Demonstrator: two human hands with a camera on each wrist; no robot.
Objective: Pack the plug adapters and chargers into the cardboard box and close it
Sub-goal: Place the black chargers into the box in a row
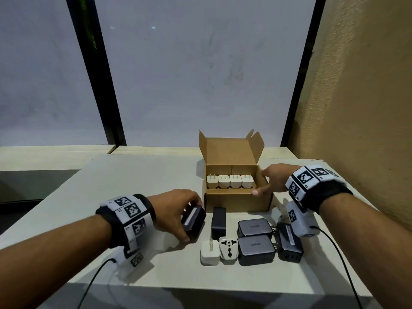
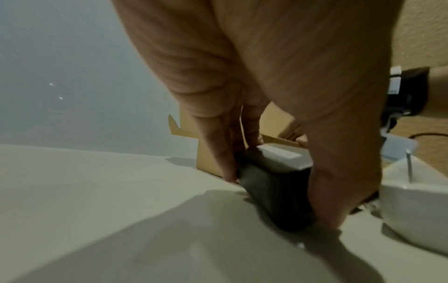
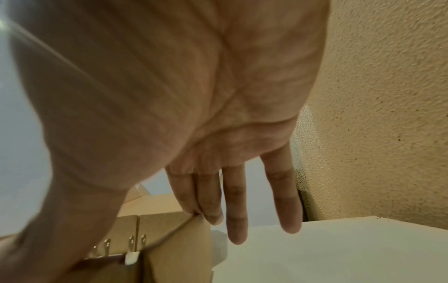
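An open cardboard box (image 1: 238,202) stands mid-table with its lid flap up. A row of several white chargers (image 1: 229,181) sits inside, prongs up (image 3: 130,243). My left hand (image 1: 192,221) grips a black charger (image 1: 196,216) with a white label, just left of the box's front corner; thumb and fingers clamp its ends (image 2: 276,189). My right hand (image 1: 260,182) rests on the box's right wall, thumb on the front rim, with straight fingers (image 3: 232,210) at the far right corner (image 3: 179,239).
In front of the box lie a black charger (image 1: 218,221), two grey chargers (image 1: 255,227) (image 1: 256,249), another black charger (image 1: 289,243), a white charger (image 1: 210,252) and a white universal adapter (image 1: 228,248). A white item (image 1: 277,212) is half hidden under my right wrist. A textured wall (image 1: 356,108) rises on the right.
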